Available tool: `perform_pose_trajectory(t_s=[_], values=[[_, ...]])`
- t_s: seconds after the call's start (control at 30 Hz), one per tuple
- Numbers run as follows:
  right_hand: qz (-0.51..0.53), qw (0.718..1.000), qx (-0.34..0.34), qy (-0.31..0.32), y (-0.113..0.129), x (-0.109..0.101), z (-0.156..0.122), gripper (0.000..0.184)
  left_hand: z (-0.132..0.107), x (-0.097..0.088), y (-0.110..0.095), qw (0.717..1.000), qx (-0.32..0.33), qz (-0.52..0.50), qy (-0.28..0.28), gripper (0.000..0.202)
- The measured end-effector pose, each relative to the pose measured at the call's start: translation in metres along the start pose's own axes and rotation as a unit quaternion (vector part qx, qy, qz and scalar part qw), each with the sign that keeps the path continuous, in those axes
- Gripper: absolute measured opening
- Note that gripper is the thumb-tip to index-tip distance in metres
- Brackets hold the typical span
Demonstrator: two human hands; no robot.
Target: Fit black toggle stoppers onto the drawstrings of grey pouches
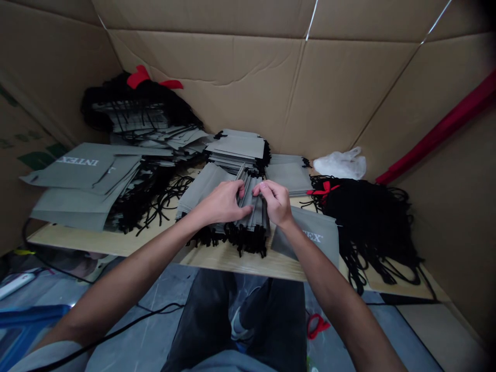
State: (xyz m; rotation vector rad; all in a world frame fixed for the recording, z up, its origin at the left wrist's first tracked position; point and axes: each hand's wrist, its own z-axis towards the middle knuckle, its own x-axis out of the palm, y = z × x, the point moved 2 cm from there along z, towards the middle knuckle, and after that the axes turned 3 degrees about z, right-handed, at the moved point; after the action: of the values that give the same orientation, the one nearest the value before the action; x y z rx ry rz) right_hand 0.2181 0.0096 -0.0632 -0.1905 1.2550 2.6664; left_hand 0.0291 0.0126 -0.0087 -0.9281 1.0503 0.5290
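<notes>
Nearest the lens: dark trousers point(232, 320) and two bare forearms reaching forward over a grey floor point(155, 341) crossed by a thin black cable point(116, 333), with a scrap of red point(318, 325) lying by the right leg. Enclosed on three sides by tall brown cardboard walls point(248, 88), creased and seamed with pale tape; a red bar point(437, 132) leaning along the right-hand wall. Below the walls, a low pale wooden bench point(248, 261), almost wholly covered. On its left, large flat grey fabric bags point(85, 186) printed with white lettering, fanned out and overlapping. At far left rear, a heaped stack of grey bags tangled in black cord point(143, 111), topped by red ribbon point(141, 77). On the right, a broad mass of black drawstrings point(368, 217) with a small red bow point(323, 190), spilling over the bench edge. Centre rear, a neat stack of grey pouches point(238, 147); beside it a crumpled white plastic bag point(341, 164). Centre front, a standing bundle of small grey pouches point(251, 214), black cords hanging from its near end. Left hand point(222, 202) closed around the bundle's left side; right hand point(276, 200) pinching its top edges between fingertips and thumb. Just right of the bundle, one flat grey pouch with lettering point(313, 235).
</notes>
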Motion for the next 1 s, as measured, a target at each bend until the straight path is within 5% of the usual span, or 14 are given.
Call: perform_pose_trajectory(t_s=[0.4, 0.8, 1.0], values=[[-0.021, 1.000, 0.003, 0.005, 0.002, -0.001, 0.000, 0.051, -0.003, -0.006, 0.000, 1.000, -0.013, -0.023, 0.002, 0.019], [-0.032, 0.999, -0.011, 0.012, 0.001, -0.002, 0.000, 0.047, -0.006, -0.001, 0.006, 0.998, -0.030, -0.041, -0.025, 0.040], [-0.054, 0.997, -0.037, 0.037, 0.005, -0.002, -0.002, 0.048, -0.004, 0.007, -0.002, 0.995, -0.059, -0.051, -0.056, 0.016]])
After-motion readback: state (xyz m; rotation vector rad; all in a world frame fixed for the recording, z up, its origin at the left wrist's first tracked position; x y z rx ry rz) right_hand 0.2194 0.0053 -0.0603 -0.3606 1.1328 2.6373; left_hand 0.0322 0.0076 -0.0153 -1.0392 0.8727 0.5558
